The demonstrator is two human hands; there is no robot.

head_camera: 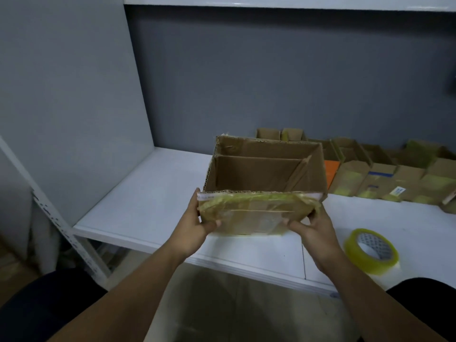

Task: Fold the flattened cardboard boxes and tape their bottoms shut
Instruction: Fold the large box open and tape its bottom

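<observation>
**Two hands hold one opened box above the white table**

Both hands grip the same cardboard box (264, 174), which is opened out into a rectangular shape. Its open side faces up and toward the camera. The box is at the middle of the white table (148, 193), close to the front edge. Can't tell if its underside touches the surface or is lifted.

The left hand (197, 218) pinches the lower left corner of the near wall. Its thumb lies on the outer face and its fingers go round the edge, mostly hidden. The right hand (313, 225) does the same at the lower right corner, thumb on the front and fingers curled behind, out of sight.

The near wall is covered in wrinkled yellowish tape, with a white strip along its top edge. Inside is bare brown card, with a crease line across the far side and old tape in the right inner corner.

A tape roll (371, 250), yellowish clear, lies flat on the table to the right of the right hand, near it but not touching.

A row of folded boxes (385, 174) stands along the back of the table at right, against the grey wall (271, 70). Most have yellowish tape on them and one has an orange side (332, 172). The held box overlaps the row's left end in view, so contact is unclear.

A white perforated rack post (61, 218) runs down the left side. Dark-clothed knees fill both bottom corners.
</observation>
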